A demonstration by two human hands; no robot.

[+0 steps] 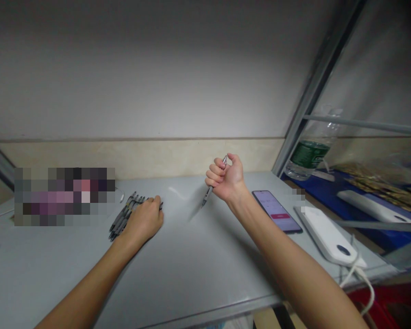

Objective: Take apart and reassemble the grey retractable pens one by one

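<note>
My right hand (225, 176), palm turned up, is raised above the grey table (178, 269). Its fingers are curled round a grey pen (208, 193), whose tip points down to the left, and the thumb is near the pen's upper end. On the left, my left hand (146, 217) rests over the right side of a row of dark pens (122, 219) lying side by side. Its fingers are bent, and a pen end sticks out by the fingertips. What lies under the palm is hidden.
A phone (277, 212) with a lit screen lies right of my right forearm. Beside it is a white power bank (329, 235) with a cable. A water bottle (310, 153) stands behind a metal rail. Blurred items lie at the left.
</note>
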